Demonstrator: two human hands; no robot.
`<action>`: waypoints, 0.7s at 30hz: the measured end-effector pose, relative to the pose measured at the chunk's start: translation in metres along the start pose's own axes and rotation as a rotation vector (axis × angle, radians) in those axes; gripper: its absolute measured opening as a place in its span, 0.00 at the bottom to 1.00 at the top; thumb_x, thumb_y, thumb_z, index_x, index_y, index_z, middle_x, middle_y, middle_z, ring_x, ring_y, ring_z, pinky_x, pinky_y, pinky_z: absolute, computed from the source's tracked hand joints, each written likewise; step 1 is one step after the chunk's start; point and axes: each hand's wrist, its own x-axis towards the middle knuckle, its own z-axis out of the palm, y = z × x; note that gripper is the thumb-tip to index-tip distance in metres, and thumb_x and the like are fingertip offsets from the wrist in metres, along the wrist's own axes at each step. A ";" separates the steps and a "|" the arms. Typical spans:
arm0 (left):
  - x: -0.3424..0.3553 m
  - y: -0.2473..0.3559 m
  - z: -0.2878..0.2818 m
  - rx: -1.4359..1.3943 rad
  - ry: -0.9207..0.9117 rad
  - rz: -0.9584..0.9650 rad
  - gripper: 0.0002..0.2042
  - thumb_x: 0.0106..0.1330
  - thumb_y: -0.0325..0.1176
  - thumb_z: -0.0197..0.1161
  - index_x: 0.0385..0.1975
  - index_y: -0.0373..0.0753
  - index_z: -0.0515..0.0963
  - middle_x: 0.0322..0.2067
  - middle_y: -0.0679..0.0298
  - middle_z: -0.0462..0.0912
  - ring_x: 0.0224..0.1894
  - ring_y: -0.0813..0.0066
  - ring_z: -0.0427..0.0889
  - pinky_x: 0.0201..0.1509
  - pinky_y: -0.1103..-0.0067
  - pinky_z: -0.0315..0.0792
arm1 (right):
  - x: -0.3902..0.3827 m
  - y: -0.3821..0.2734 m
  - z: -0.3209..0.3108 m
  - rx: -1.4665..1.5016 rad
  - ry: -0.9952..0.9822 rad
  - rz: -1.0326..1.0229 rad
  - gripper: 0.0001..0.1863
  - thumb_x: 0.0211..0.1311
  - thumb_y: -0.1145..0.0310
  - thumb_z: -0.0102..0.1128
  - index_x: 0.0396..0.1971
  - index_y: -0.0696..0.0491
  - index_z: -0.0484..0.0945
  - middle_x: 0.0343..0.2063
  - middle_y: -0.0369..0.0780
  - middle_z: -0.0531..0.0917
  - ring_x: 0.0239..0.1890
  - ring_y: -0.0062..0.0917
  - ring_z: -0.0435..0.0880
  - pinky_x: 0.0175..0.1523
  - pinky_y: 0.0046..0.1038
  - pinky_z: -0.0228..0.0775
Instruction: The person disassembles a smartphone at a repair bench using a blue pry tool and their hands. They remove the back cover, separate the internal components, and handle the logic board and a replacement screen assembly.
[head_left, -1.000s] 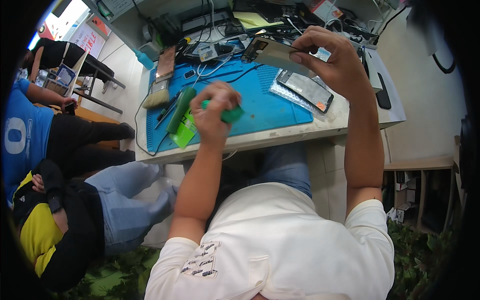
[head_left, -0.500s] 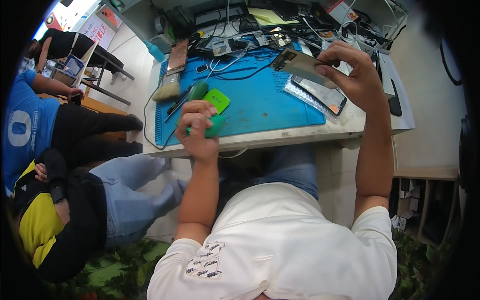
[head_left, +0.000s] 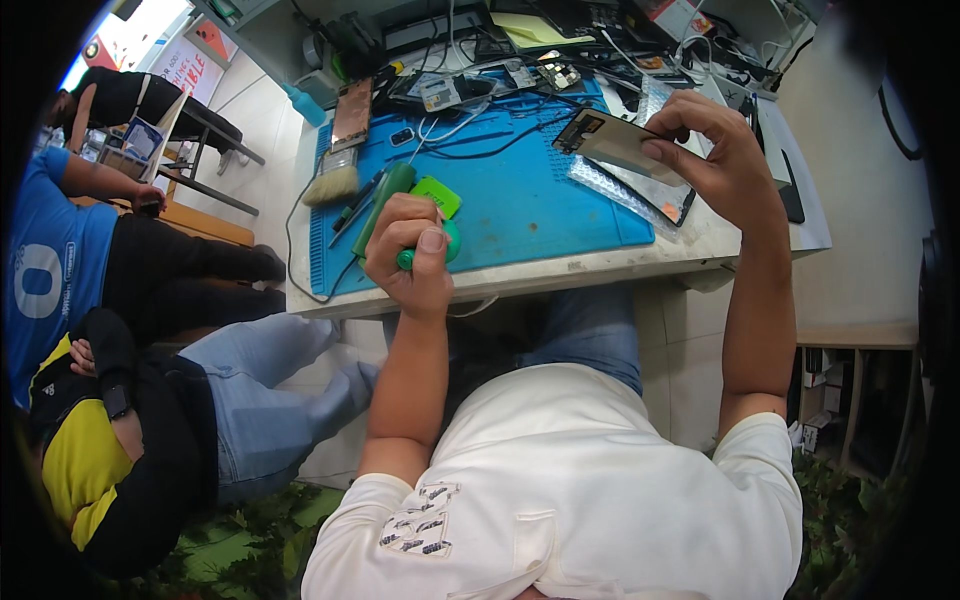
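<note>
My left hand [head_left: 410,250] is closed around a green rounded object [head_left: 450,241] over the near left part of the blue mat [head_left: 520,225]. Beside it lie a green tool handle [head_left: 391,188], a bright green card-like item [head_left: 436,192] and a wide brush [head_left: 334,181]. At the right, my right hand [head_left: 705,155] pinches a thin phone screen panel [head_left: 607,140], raised and tilted, its pale back with black parts facing up. Below the panel, another phone part [head_left: 676,205] lies on bubble wrap [head_left: 615,195], partly hidden by my hand and the panel.
Tangled cables, opened phones [head_left: 445,92] and boxes [head_left: 672,15] crowd the back of the white desk [head_left: 565,268]. A blue bottle [head_left: 305,105] stands at the back left. Several other people [head_left: 85,440] are at my left. A wooden shelf [head_left: 855,340] stands at the right.
My left hand has moved down and left from a second ago, still gripping the green object. My right hand and panel have shifted right and slightly down, with the camera view shifting too.
</note>
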 end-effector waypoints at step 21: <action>0.013 0.024 -0.062 -0.186 0.125 -0.108 0.16 0.73 0.29 0.53 0.19 0.35 0.68 0.20 0.59 0.69 0.21 0.72 0.70 0.30 0.73 0.71 | 0.003 -0.016 0.005 -0.012 0.027 0.001 0.08 0.58 0.78 0.76 0.36 0.60 0.86 0.30 0.39 0.83 0.34 0.26 0.81 0.42 0.29 0.71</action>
